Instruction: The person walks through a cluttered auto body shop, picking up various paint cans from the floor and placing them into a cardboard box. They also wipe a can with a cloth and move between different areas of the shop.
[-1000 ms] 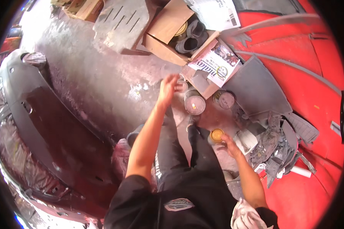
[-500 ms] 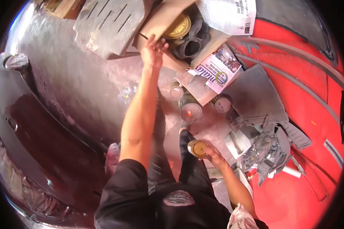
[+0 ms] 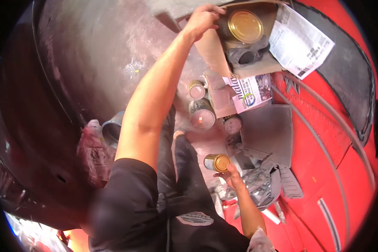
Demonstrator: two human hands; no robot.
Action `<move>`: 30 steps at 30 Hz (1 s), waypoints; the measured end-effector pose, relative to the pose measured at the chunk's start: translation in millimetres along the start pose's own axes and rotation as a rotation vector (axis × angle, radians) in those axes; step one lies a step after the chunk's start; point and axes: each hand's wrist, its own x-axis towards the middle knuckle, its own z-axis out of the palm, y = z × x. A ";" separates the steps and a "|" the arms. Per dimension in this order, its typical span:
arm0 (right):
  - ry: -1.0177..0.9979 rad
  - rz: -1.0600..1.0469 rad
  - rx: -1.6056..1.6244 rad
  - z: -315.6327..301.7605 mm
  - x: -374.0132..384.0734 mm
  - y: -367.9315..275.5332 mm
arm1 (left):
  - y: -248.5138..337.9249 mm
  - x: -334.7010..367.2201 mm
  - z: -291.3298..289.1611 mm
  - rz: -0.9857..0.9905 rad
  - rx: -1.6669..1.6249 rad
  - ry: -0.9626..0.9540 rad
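My left hand (image 3: 203,21) reaches far forward to the left side of an open cardboard box (image 3: 214,52), its fingers bent over the flap at the edge. Inside the box stand a large tin (image 3: 245,26) with a gold lid and, nearer to me, a dark grey crumpled object (image 3: 248,53) with a round opening. Low in front of my body, my right hand (image 3: 233,176) is closed round a small can (image 3: 217,162) with a gold lid and a pale label. That can is tilted, its lid toward the right.
Dusty cans (image 3: 202,119) stand on the floor below the box. Printed paper sheets (image 3: 301,42) lie at its right. Grey scrap pieces (image 3: 260,185) sit beside a red panel (image 3: 306,176). A dark car bumper (image 3: 25,126) fills the left, near a grey bucket (image 3: 112,129).
My left hand has moved from beside the box to its flap, which now stands wider apart, showing more of the tin. The view has shifted; my right hand still holds the can.
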 end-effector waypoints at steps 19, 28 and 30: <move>-0.054 -0.227 -0.200 44.4 104.1 -128.0 | 0.7 -10.4 -24.9 -0.019 -0.059 -0.250; -0.070 -0.242 -0.189 56.2 121.6 -140.1 | 6.4 -8.4 -35.2 -0.030 0.009 -0.262; -0.105 -0.257 -0.188 61.0 127.9 -146.5 | 8.5 -8.8 -37.5 -0.028 0.069 -0.303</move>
